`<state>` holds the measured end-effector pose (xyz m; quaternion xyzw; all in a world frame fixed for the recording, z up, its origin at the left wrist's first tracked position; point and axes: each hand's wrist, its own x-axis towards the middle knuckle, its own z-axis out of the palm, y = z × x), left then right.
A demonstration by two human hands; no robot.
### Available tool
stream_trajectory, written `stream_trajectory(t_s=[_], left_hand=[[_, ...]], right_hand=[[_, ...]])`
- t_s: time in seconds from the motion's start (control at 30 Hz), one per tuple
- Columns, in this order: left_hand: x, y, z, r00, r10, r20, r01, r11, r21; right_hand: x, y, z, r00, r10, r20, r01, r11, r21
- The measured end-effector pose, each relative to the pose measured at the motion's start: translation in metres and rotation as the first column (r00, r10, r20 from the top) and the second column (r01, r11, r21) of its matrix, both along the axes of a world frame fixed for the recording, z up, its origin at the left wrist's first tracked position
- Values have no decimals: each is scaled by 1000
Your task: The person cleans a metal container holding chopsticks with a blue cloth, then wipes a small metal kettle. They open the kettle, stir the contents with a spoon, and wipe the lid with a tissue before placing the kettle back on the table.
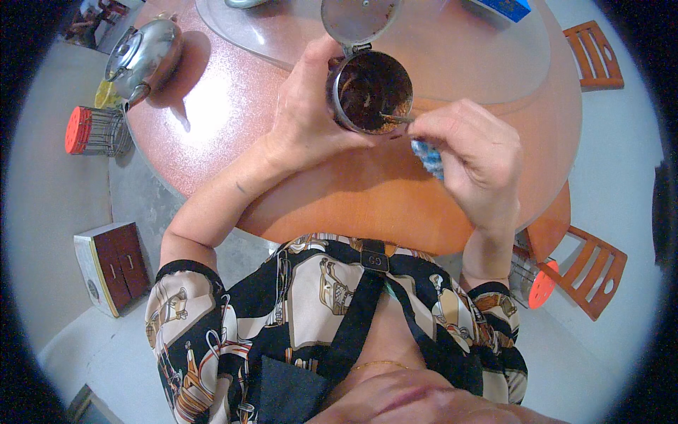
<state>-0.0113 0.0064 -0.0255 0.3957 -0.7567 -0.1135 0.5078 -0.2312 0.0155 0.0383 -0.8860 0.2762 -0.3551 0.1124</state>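
My left hand point(304, 100) is wrapped around a cylindrical metal canister point(336, 100), its mouth turned up towards me. The hinged lid point(360, 21) is swung back at the far side. Inside, the walls look dark, and brown granular residue point(394, 126) lies along the near right of the interior. My right hand point(469, 151) pinches a thin metal utensil point(394, 118), perhaps a spoon, whose end reaches over the rim into the canister. A blue and white cloth or scrubber point(428, 159) shows beneath the right fingers; how it is held is partly hidden.
The round wooden table point(360, 212) carries a glass turntable point(476, 74) and a metal kettle point(145, 55) at left. A blue box point(500, 8) sits at the back right. Wooden chairs point(588, 270) and wire stools with red seats point(85, 130) surround it. A small cabinet point(114, 267) stands left.
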Motion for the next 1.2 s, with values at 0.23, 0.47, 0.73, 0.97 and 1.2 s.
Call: stream_trajectory(t_s=[0.23, 0.47, 0.73, 0.97, 1.2], left_hand=[[1, 1, 7, 992, 29, 120, -36, 998, 52], [1, -3, 4, 977, 49, 205, -60, 997, 47], [1, -3, 3, 963, 81, 256, -89, 996, 19], [2, -4, 5, 957, 140, 255, -137, 990, -29], [2, -4, 6, 945, 178, 276, -165, 984, -71]], right_hand=[[-1, -3, 6, 979, -177, 102, 192, 967, -170], [-6, -16, -4, 973, -219, 73, 230, 910, -345], [-6, -17, -5, 955, -286, -84, 243, 910, -336], [2, 2, 6, 943, -292, -156, 268, 950, -158], [8, 7, -1, 981, -191, -35, 194, 974, 114]])
